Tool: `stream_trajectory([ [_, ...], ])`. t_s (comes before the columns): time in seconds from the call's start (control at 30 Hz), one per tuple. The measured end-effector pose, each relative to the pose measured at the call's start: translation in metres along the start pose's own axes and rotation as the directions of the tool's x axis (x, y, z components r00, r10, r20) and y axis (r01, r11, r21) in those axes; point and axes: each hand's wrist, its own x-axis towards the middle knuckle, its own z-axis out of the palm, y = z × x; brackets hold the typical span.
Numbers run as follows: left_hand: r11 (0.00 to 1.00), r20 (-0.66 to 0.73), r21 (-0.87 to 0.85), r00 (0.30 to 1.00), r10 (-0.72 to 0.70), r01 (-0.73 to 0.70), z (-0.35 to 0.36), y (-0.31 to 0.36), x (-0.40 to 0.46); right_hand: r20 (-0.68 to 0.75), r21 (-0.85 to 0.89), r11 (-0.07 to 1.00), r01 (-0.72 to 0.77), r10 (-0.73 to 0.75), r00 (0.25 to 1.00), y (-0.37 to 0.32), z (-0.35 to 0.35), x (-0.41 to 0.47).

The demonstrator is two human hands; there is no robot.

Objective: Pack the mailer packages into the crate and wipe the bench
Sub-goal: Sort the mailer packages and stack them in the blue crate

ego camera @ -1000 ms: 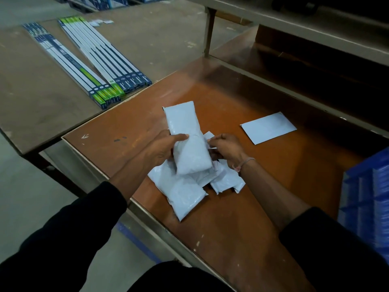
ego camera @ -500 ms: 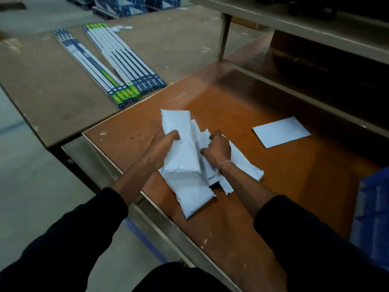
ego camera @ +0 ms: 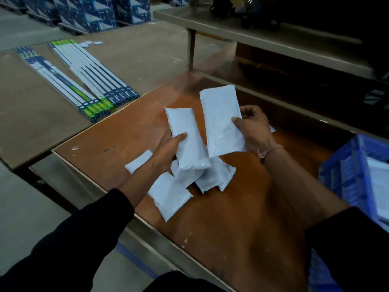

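Head view, packing bench. Left hand [ego camera: 168, 150] gripping a plump white mailer [ego camera: 187, 140] near its middle, thumb over the top face, fingers curled beneath; package lifted clear of the pile, long axis toward 12 o'clock. Right hand [ego camera: 253, 127] pinching a second mailer [ego camera: 222, 121] along its right edge, thumb on the front, fingers behind; held tilted up, just at 3 o'clock of the first, edges close but whether touching cannot be told. Probably one per hand to halve the trips to the crate.

Loose heap of mailers [ego camera: 210, 175] on the orange bench top [ego camera: 242, 218], directly under both hands; one more mailer [ego camera: 168, 194] at 7 o'clock of the heap, another corner [ego camera: 139, 161] poking out at 9 o'clock behind the left forearm. Heap overlapping and askew.

Blue crate [ego camera: 355, 171] at 3 o'clock, at the bench's right end, something pale already inside; contents otherwise unreadable. Likely destination: swing of both hands toward 3 o'clock.

Long boxed tube lights [ego camera: 94, 83] on the neighbouring table at 10 o'clock, well apart. No cloth visible; wiping not yet begun, packing judged early.
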Motion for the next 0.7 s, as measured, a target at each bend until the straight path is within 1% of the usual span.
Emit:
stream_trajectory([
  [0.07, 0.991, 0.079, -0.126, 0.996, -0.043, 0.053, 0.027, 0.002, -0.002, 0.038, 0.064, 0.997, -0.048, 0.046, 0.998, 0.001, -0.017, -0.007],
  [0.13, 0.973, 0.149, -0.215, 0.988, -0.051, 0.083, 0.054, 0.004, -0.009, 0.025, -0.061, 0.997, -0.047, 0.049, 0.999, 0.011, -0.03, -0.02],
  [0.2, 0.977, 0.195, -0.202, 0.981, -0.022, 0.062, 0.08, 0.008, -0.014, -0.049, -0.228, 0.974, -0.019, 0.008, 0.999, 0.021, -0.043, -0.031],
  [0.23, 0.984, 0.217, -0.171, 0.976, -0.007, 0.045, 0.092, 0.01, -0.018, -0.095, -0.267, 0.964, -0.021, -0.005, 0.995, 0.023, -0.05, -0.035],
  [0.3, 0.993, 0.293, -0.118, 0.955, 0.041, -0.006, 0.111, 0.01, -0.022, -0.178, -0.254, 0.966, -0.054, 0.008, 0.984, 0.024, -0.065, -0.042],
  [0.37, 0.998, 0.401, -0.003, 0.914, 0.064, -0.069, 0.125, 0.008, -0.025, -0.24, -0.248, 0.965, -0.087, 0.026, 0.97, 0.023, -0.082, -0.046],
  [0.4, 0.991, 0.441, 0.068, 0.895, 0.071, -0.112, 0.131, 0.007, -0.025, -0.26, -0.257, 0.962, -0.09, 0.021, 0.965, 0.023, -0.092, -0.048],
  [0.47, 0.964, 0.472, 0.188, 0.878, 0.079, -0.187, 0.143, 0.009, -0.027, -0.284, -0.275, 0.957, -0.096, 0.015, 0.959, 0.023, -0.111, -0.054],
  [0.57, 0.911, 0.513, 0.308, 0.854, 0.085, -0.275, 0.164, 0.02, -0.037, -0.287, -0.306, 0.949, -0.081, -0.011, 0.958, 0.021, -0.144, -0.064],
  [0.63, 0.854, 0.578, 0.344, 0.804, 0.136, -0.391, 0.178, 0.029, -0.042, -0.297, -0.391, 0.92, -0.033, -0.092, 0.951, 0.021, -0.166, -0.068],
  [0.67, 0.796, 0.619, 0.367, 0.765, 0.177, -0.481, 0.184, 0.033, -0.043, -0.311, -0.457, 0.89, -0.001, -0.159, 0.937, 0.021, -0.177, -0.069],
  [0.7, 0.703, 0.661, 0.406, 0.719, 0.216, -0.584, 0.191, 0.038, -0.046, -0.324, -0.515, 0.856, 0.045, -0.243, 0.914, 0.022, -0.189, -0.07],
])
